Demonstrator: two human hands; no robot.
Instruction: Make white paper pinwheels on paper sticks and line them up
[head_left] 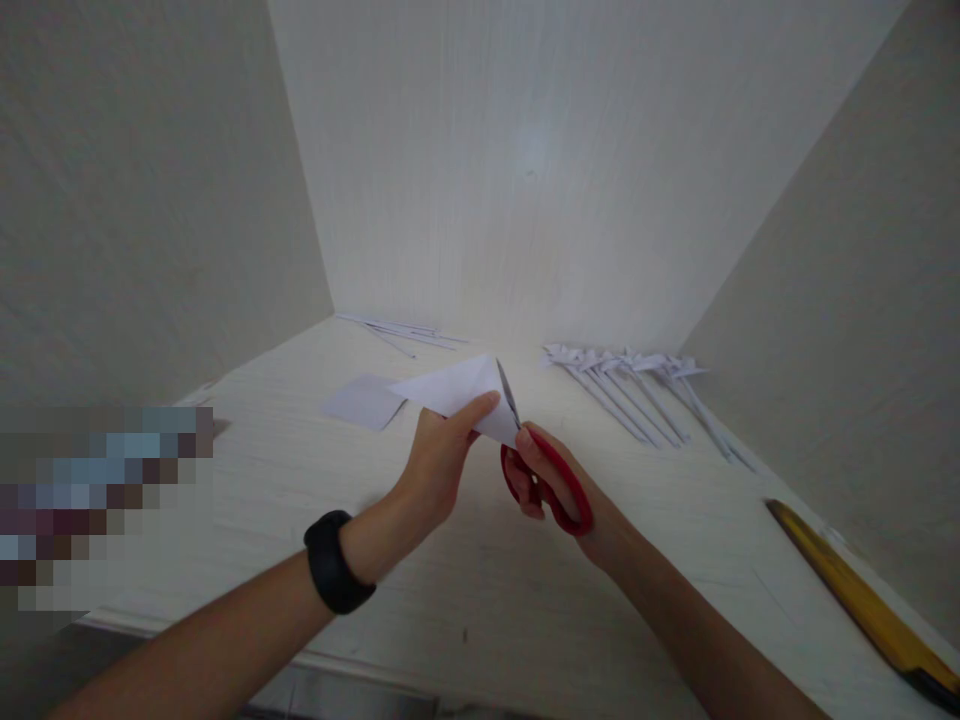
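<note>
Now, paper: folded white sheet, held above the near middle of the table; likely light, thin and floppy, easily creased.
Left hand: left hand pinches the sheet's near edge between thumb and fingers.
Right hand: right hand is closed through the red scissors, blades at the sheet's right edge.
Hold: best pinched near the cut line, so it stays taut.
Far right: paper-headed sticks.

Single head-worn view, looking forward and down from close above the desk toward its walled back corner
</note>
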